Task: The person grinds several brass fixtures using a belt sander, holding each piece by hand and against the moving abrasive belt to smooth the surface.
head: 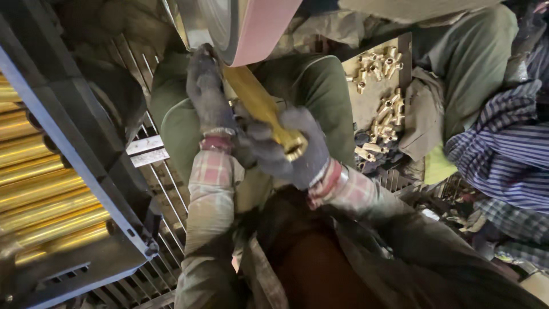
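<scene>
Metal floor grating lies below a pink sanding belt [260,26]; both gloved hands, left [209,91] and right [291,149], each grip clenched, hold a brass rod [257,106] angled up into it.

Both gloved hands, left hand [209,91] and right hand [291,149], clasp a brass rod [257,103] against the pink sanding belt [260,28], brass tubes [46,194] racked alongside.

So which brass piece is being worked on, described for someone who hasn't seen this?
Find the pink belt wheel at top centre. Right below it, the gloved left hand and right hand grip one long brass tube, its far end against the belt. Unlike the racked tubes at left, it is held.
</scene>
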